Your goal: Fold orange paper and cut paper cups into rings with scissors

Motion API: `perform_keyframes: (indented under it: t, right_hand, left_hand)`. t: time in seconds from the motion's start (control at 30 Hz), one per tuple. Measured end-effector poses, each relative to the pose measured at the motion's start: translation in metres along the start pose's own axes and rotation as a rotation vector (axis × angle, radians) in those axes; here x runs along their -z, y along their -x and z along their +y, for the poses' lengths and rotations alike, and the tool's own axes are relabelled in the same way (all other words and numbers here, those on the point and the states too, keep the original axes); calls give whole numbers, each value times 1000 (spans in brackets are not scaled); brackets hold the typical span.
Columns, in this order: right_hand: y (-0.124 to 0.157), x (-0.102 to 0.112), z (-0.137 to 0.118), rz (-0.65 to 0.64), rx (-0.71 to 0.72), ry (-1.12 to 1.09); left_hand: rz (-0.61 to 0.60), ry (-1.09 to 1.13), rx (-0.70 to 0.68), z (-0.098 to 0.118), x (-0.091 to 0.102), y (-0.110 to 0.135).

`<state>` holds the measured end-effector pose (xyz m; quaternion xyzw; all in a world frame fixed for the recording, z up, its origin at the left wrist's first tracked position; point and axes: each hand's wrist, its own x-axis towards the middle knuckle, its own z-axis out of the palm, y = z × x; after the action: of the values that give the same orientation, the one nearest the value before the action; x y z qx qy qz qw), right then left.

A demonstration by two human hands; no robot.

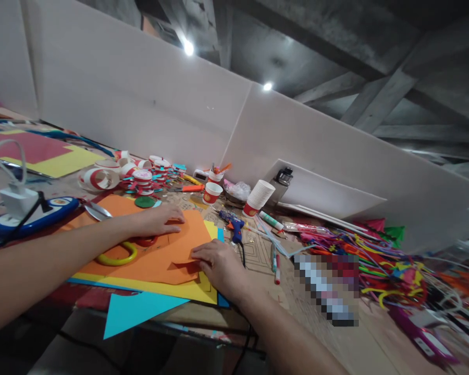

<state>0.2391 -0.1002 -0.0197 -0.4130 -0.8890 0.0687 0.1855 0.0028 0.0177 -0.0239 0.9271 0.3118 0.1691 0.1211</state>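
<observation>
My left hand point(158, 220) lies flat on a sheet of orange paper point(156, 268), fingers stretched out and holding nothing. At the sheet's right edge, my right hand point(221, 265) pinches a small raised orange paper piece point(185, 263); whether it is fully cut loose I cannot tell. Scissors with a yellow handle point(119, 256) rest on the orange paper, partly hidden beneath my left forearm. Yellow paper point(205, 294) and blue sheets stick out under the orange one. A light blue paper triangle point(140, 310) hangs past the table's front edge.
Paper cups point(258, 198) stand stacked at the back. A blue glue gun point(236, 229) lies right of the papers. Decorated cup pieces point(143, 182) are piled back left, beside a blue power strip point(35, 219). Colourful pipe cleaners point(375, 260) spread over the right side.
</observation>
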Motion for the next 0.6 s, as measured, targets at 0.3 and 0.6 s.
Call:
perform_keyframes:
  t: [0.3,0.6]
  right_hand:
    - [0,1,0,10,-7,-56]
    - [0,4,-3,-30,-48,-52]
  left_hand:
    - [-7,-22,-14,5,4,0]
    - [42,-1,-31,-1,-3,1]
